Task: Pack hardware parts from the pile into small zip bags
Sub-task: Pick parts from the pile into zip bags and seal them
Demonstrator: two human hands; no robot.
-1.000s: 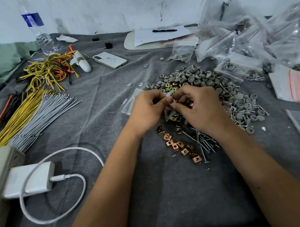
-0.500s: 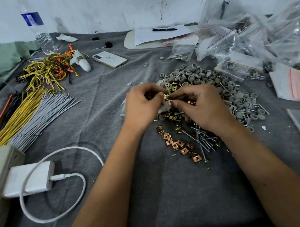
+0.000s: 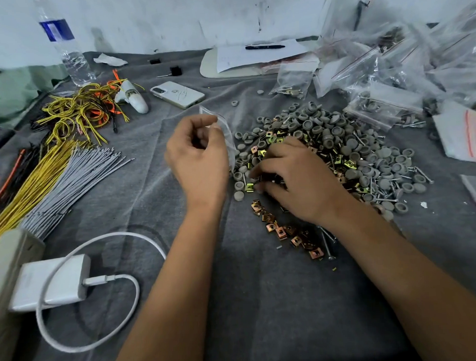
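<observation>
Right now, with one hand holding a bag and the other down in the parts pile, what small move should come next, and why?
Probably close the right hand on a few parts and lift them to the small zip bag. The left hand pinches that bag upright beside the pile of grey caps and brass clips, while the right hand's fingers are spread into the pile; its fingertips are blurred, so no grasp shows yet.

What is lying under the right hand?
The right hand reaches down onto the pile of grey caps, brass clips and screws. What its fingertips hold, if anything, is hidden and blurred.
</observation>
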